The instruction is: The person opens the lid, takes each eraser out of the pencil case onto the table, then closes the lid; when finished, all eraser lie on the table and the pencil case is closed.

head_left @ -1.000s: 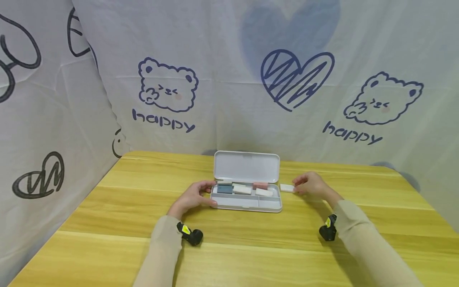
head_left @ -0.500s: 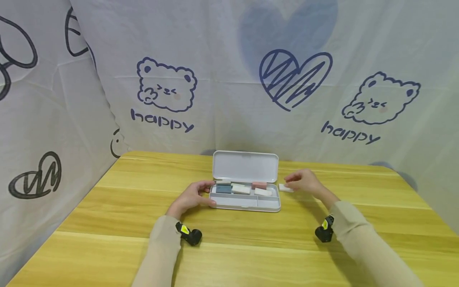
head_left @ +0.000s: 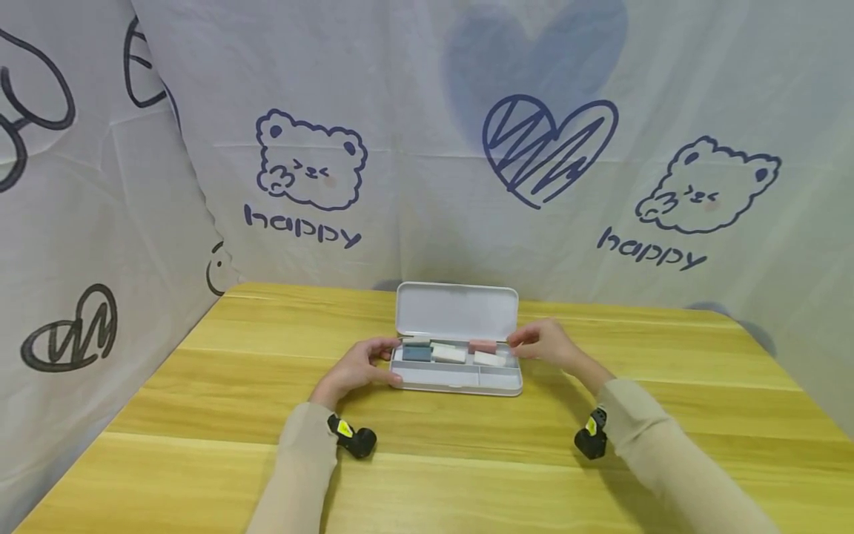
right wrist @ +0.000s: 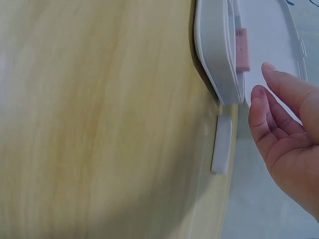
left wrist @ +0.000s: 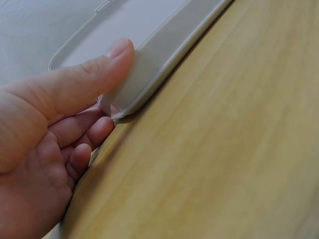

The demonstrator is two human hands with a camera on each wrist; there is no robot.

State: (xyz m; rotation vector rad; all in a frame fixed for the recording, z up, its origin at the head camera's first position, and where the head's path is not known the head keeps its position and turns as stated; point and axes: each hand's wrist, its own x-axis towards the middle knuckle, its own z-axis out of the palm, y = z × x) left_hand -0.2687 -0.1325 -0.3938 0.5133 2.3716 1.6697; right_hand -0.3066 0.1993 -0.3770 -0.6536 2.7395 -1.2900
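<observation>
Evidently, steadiness at one end is needed while erasers are handled at the other. The open white pencil case (head_left: 434, 377) is set on the bench (head_left: 467, 460) between the two hands, with its lid (head_left: 457, 310) raised on the far side. One end is gripped by the left hand (head_left: 359, 367), the thumb laid over the near corner and the fingers bent in beyond it; that hold should be kept firm but level, so that the case is neither twisted nor pushed along. Nothing is seen to be held by the right hand (head_left: 550, 346), whose thumb and forefinger are parted at the opposite end; whether the rim is touched by them cannot quite be told. Close to these fingertips, the pink eraser (right wrist: 242, 50) is propped above the rim, while the loose white eraser (right wrist: 222, 144) is left on the bench, just outside the case and beside the right hand. The blue eraser (head_left: 416, 354) is placed nearer the left hand. For a clean pinch, an eraser should be taken across its narrow sides, moved well above the rim, and not brushed against its neighbours.
</observation>
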